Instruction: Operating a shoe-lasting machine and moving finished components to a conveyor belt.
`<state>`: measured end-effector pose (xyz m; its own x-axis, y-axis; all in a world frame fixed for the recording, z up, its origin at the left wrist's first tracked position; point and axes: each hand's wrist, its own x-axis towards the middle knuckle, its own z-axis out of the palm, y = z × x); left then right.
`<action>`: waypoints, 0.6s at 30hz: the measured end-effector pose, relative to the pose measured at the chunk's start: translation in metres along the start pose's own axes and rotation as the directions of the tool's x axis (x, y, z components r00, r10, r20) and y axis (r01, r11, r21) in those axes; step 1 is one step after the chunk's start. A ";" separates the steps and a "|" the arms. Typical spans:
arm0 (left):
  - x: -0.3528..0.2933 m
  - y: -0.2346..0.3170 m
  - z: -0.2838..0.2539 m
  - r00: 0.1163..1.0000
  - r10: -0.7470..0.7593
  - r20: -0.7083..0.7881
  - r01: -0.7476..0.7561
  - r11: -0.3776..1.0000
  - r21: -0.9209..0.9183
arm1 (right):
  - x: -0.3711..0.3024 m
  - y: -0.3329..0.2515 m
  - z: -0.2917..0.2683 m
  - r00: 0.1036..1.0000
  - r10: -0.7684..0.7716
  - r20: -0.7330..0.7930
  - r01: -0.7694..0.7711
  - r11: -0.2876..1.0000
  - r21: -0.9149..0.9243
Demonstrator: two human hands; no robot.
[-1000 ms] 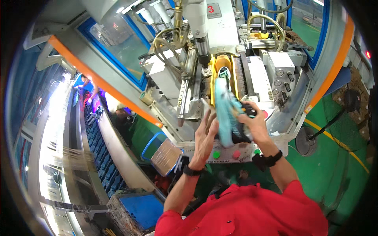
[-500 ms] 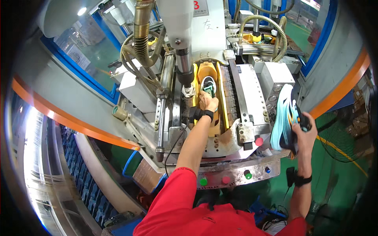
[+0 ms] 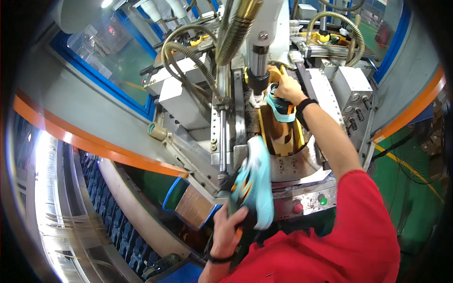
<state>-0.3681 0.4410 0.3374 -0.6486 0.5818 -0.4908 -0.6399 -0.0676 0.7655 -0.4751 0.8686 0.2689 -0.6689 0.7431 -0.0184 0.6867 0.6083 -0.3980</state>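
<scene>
My left hand (image 3: 227, 228) is closed around the dark heel end of a sneaker (image 3: 257, 188) with a light turquoise sole, held at the machine's front, toe up and sole facing right. My right hand (image 3: 289, 88) reaches into the machine, fingers closed at the collar of a second sneaker (image 3: 281, 107), turquoise and black with an orange patch. That shoe's heel faces me; its toe is hidden. It sits over an orange-yellow cradle (image 3: 278, 134), just right of a vertical metal press rod (image 3: 258, 70).
Braided hoses (image 3: 238, 33) hang left of the rod. The front panel carries a red button (image 3: 297, 208) and a green button (image 3: 322, 200). An orange-edged guard (image 3: 113, 155) curves along the left, above a conveyor (image 3: 61, 221). A blue-rimmed wooden box (image 3: 196, 205) stands below the machine.
My left hand has come out of the machine and now holds a sneaker low in front. My right hand has swung leftward from the right side into the machine with a sneaker. The view has shifted.
</scene>
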 end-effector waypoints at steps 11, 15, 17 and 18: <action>-0.128 -0.058 -0.091 0.737 0.278 -0.616 -0.389 0.920 -0.050 | -0.092 0.002 0.052 0.771 -0.413 -0.485 0.477 0.879 0.009; -0.130 -0.075 -0.075 0.668 0.230 -0.707 -0.406 0.909 -0.088 | -0.268 -0.017 0.037 0.691 -0.584 -0.425 0.720 0.607 0.337; -0.126 -0.083 -0.068 0.660 0.216 -0.720 -0.401 0.911 -0.094 | -0.331 -0.008 0.084 0.755 -0.604 -0.254 0.640 0.598 0.481; -0.123 -0.086 -0.066 0.686 0.178 -0.705 -0.373 0.918 -0.131 | -0.349 0.001 0.113 0.780 -0.604 -0.162 0.594 0.636 0.492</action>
<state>-0.2606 0.3215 0.3045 -0.8498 -0.1843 -0.4938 -0.3996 -0.3856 0.8316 -0.2729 0.5788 0.1714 -0.8908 0.2574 0.3746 -0.1010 0.6914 -0.7154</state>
